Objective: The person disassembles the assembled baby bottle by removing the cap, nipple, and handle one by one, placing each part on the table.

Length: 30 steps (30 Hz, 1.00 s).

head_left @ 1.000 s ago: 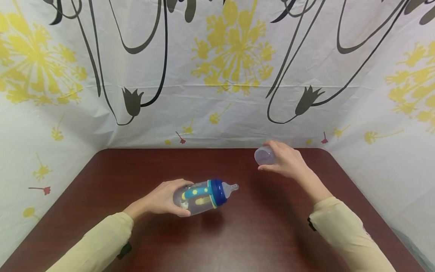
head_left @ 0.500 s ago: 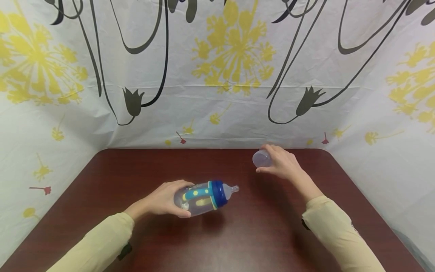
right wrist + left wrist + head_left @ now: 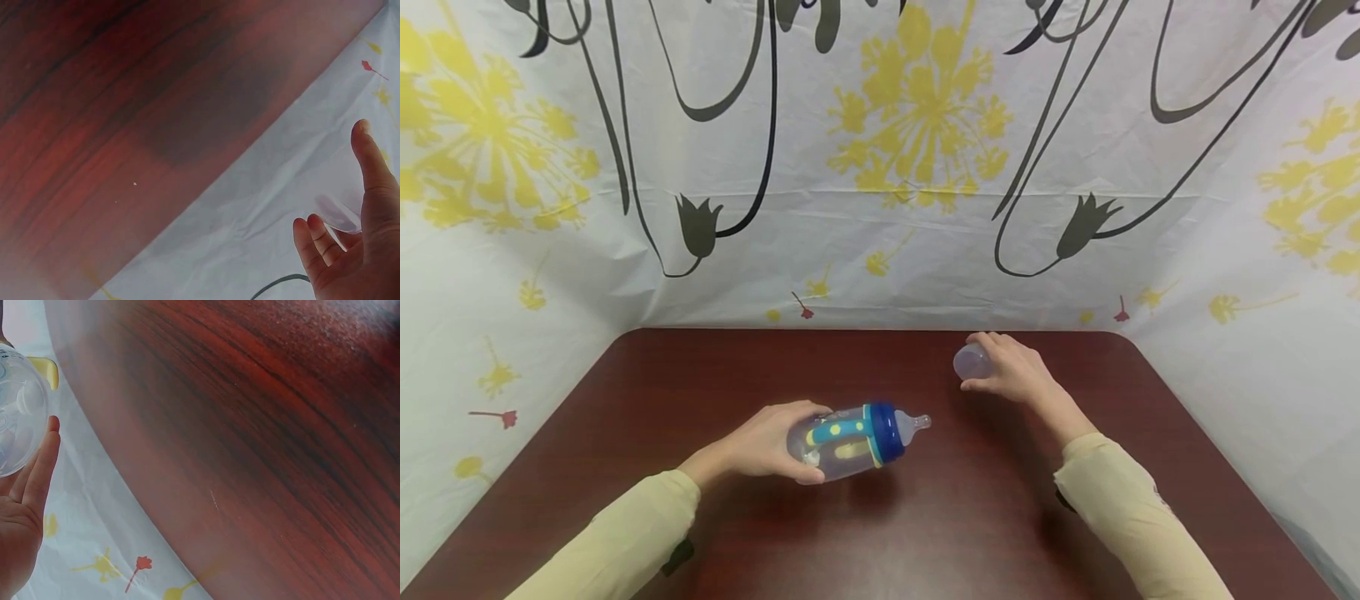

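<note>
Clasping the bottle (image 3: 838,442) near its base above the counter (image 3: 925,525), the left grip (image 3: 771,440) leaves the blue collar (image 3: 887,433) and teat (image 3: 913,426) uncovered. Beyond the bottle, to its right, the right grip (image 3: 1015,372) holds a translucent cap (image 3: 972,363) by its sides, likely sparing its rim.

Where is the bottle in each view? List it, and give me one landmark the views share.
Head: bottle, held nearly sideways by the left hand, below centre.
Left wrist: upper left, cut off by the picture's edge.
Right wrist: not in it.
Shared landmark: the dark red table.
</note>
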Tool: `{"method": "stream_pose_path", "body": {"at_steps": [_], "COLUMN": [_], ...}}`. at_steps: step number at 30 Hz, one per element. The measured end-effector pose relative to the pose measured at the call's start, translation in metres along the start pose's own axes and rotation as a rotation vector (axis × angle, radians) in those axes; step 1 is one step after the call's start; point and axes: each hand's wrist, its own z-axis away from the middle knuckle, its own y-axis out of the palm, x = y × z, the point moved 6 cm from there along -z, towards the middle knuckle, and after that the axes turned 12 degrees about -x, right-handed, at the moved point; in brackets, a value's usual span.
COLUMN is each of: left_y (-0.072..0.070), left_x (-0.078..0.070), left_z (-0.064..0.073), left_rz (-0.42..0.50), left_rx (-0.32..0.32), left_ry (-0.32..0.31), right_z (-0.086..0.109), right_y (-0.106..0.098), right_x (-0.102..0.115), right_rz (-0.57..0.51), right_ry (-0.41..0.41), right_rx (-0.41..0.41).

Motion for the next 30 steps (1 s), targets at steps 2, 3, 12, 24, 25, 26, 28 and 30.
{"method": "stream_pose_path", "body": {"at_steps": [2,3,12,24,25,26,28,30], "left_y": [0.001,0.001,0.003,0.006,0.006,0.006,0.006,0.006], "left_x": [0.001,0.001,0.000,0.002,0.002,0.002,0.002,0.002], "left_z": [0.000,0.000,0.000,0.000,0.000,0.000,0.000,0.000], "left_rz": [0.003,-0.002,-0.015,-0.010,-0.008,-0.006,-0.004,-0.005], "left_rx": [0.004,0.004,-0.005,-0.003,-0.001,0.000,0.002,0.002], "left_ry": [-0.006,-0.005,0.031,0.033,0.032,0.031,0.027,0.027], "right_z": [0.000,0.000,0.004,0.005,0.005,0.005,0.004,0.004], "right_y": [0.004,0.006,0.023,0.036,0.036,0.037,0.038,0.040], "right_x": [-0.001,-0.001,-0.004,-0.004,-0.005,-0.004,-0.005,-0.005], "right_rz": [-0.003,-0.003,-0.006,0.003,0.006,0.006,0.008,0.015], "right_ry": [-0.005,-0.008,-0.024,-0.052,-0.055,-0.057,-0.057,-0.059], "right_rx": [0.006,0.008,0.044,0.071,0.075,0.078,0.087,0.098]}}
